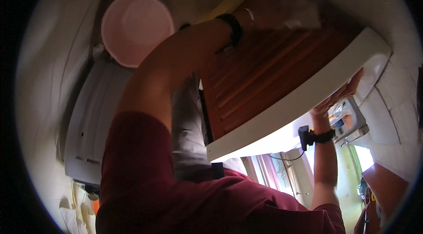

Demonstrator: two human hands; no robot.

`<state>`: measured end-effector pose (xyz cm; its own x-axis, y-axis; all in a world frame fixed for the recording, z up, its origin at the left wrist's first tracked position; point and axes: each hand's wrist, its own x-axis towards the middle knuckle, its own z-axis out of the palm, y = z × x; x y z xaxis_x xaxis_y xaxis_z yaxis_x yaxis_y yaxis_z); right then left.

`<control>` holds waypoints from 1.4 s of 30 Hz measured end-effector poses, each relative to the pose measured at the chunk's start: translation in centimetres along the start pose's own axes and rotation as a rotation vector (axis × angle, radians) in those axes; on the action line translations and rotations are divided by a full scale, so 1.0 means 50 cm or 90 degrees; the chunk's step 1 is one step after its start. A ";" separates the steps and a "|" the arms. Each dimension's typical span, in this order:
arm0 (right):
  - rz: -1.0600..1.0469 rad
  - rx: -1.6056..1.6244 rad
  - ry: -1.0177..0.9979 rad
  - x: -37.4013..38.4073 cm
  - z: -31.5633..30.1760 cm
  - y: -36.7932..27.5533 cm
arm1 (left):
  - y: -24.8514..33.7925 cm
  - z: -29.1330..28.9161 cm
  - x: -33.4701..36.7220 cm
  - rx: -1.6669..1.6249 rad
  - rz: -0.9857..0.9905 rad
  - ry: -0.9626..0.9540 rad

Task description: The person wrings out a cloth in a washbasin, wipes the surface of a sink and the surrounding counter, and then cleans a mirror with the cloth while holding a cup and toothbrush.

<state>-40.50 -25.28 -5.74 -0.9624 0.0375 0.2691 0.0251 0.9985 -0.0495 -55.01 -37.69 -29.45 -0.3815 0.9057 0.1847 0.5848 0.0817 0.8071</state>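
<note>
- The pale cloth (pixel 306 17) lies at the far, finger end of the left hand (pixel 271 15), up and to the right of the wrist, against the upper part of the slatted brown cabinet front (pixel 260 80).
- The left hand is the nearer one to it; the right hand (pixel 338 97) is beside the white basin (pixel 374 64), on the other side of the basin's rim.
- The slats run slantwise from lower left to upper right, roughly along the line of that rim, and the left forearm leans the same general way.
- Deep shade over the left fingers and glare by the right leave me unable to tell whether either grip is closed or spread.
- The cabinet front is reddish-brown and ridged; the basin is smooth, glossy and curved; the cloth looks limp and crumpled.
- A round pink bucket (pixel 137 29) and a moulded grey panel (pixel 94 119) stand to the left.
</note>
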 end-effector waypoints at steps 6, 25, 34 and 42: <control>-0.040 -0.020 0.023 -0.004 0.016 -0.001 | -0.176 0.236 -0.529 0.066 -0.042 -0.295; -0.016 -0.326 0.120 -0.023 0.021 0.019 | 0.430 -0.229 -0.600 -0.227 -0.306 -0.141; 0.070 0.470 -0.059 -0.097 -0.112 -0.106 | 0.606 -0.273 -0.495 0.134 -0.347 0.133; 0.045 0.360 -0.177 -0.431 -0.298 -0.336 | 0.650 -0.294 -0.331 0.387 -0.574 -0.110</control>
<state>-16.16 -42.23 3.61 -0.9998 0.0146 -0.0103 0.0178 0.8147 -0.5796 -40.22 -56.12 1.97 -0.7684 0.4524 -0.4526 0.4144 0.8907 0.1868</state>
